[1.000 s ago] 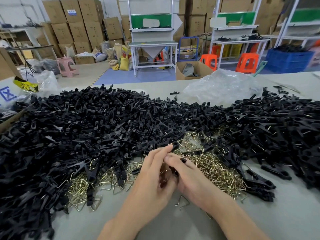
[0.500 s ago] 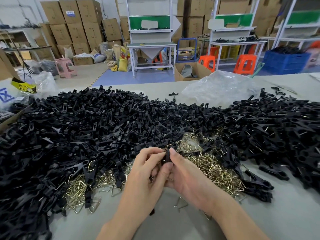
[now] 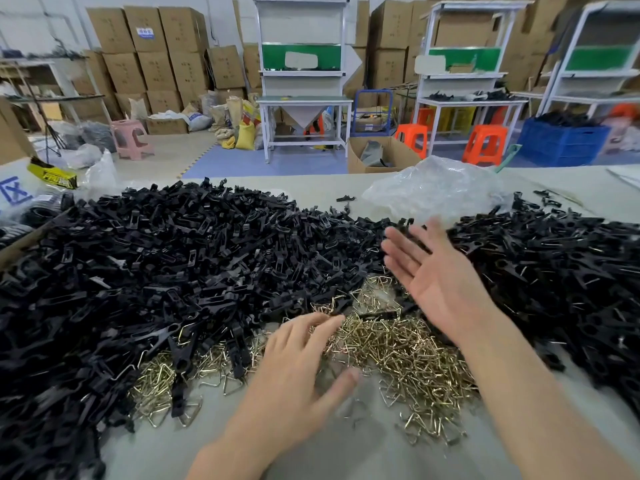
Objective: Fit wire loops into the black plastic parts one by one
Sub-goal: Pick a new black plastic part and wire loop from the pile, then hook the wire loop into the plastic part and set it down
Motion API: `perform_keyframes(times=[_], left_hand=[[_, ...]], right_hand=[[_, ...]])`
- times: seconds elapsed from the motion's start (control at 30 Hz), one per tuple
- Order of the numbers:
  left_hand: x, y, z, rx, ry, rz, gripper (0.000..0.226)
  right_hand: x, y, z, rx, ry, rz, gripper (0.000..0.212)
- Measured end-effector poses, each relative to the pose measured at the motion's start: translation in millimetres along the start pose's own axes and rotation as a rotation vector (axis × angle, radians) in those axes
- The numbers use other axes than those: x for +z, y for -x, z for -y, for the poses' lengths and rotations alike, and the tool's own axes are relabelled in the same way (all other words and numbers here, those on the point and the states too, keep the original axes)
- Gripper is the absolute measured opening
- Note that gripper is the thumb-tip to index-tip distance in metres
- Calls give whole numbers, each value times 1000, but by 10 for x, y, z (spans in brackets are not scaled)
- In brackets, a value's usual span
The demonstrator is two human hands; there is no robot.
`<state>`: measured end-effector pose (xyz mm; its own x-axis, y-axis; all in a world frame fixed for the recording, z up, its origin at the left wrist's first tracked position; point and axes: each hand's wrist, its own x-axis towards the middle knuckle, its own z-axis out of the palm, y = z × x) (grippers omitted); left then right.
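Left hand (image 3: pixel 298 372) palm down, fingers loosely spread, tips on the wire loops (image 3: pixel 398 351) pile, nothing gripped. Right hand (image 3: pixel 436 271) empty, palm up, fingers straight, over the seam between loops and black plastic parts (image 3: pixel 156 265) on table (image 3: pixel 346 455).

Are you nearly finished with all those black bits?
Not nearly. The right pile shows wire glinting among its black parts, so those look finished. Neither hand holds a black part now: the right hand hovers open by that pile, and the left hand touches the gold wire loops. The big left heap and many loops remain.
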<state>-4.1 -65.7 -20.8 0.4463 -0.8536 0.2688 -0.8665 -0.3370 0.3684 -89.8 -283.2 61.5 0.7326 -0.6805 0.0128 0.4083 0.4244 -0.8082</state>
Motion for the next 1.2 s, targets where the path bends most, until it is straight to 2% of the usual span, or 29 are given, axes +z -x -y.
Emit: perform_keyframes(times=[0.07,0.1,0.27,0.33,0.4,0.57,0.63,0.8,0.97,1.1,1.2], left_hand=[[47,12,36,11,-141,94,76],[45,6,53,-7,-189,102,78],[-106,-42,286,-303,-290,-144,69],[-124,-43,372,-357,-307,-187,63],[-94,-59,411,-329,-301,-243,50],[-41,-124,420,-220,-270,-394,22],[-33,-133,431,-170,-274,-415,20],[-56,-124,399,-129,-243,-386,23],[-153,-139,371,-232,-152,-327,30],[-201,-134,396,-294,-29,-352,56],[-216,-123,459,-342,60,-382,62]], right_hand=[[24,139,-304,-48,273,-4,31],[48,207,-447,-98,429,1,27],[140,425,-962,-461,1272,149,40],[88,441,-1092,-502,1631,229,46],[43,433,-1139,-493,1789,238,44],[69,415,-1170,-563,1783,157,27],[64,407,-1181,-565,1775,147,25],[40,394,-1195,-600,1732,135,15],[36,378,-1171,-572,1705,130,15],[60,403,-1150,-565,1713,101,18],[65,406,-1138,-537,1729,110,20]])
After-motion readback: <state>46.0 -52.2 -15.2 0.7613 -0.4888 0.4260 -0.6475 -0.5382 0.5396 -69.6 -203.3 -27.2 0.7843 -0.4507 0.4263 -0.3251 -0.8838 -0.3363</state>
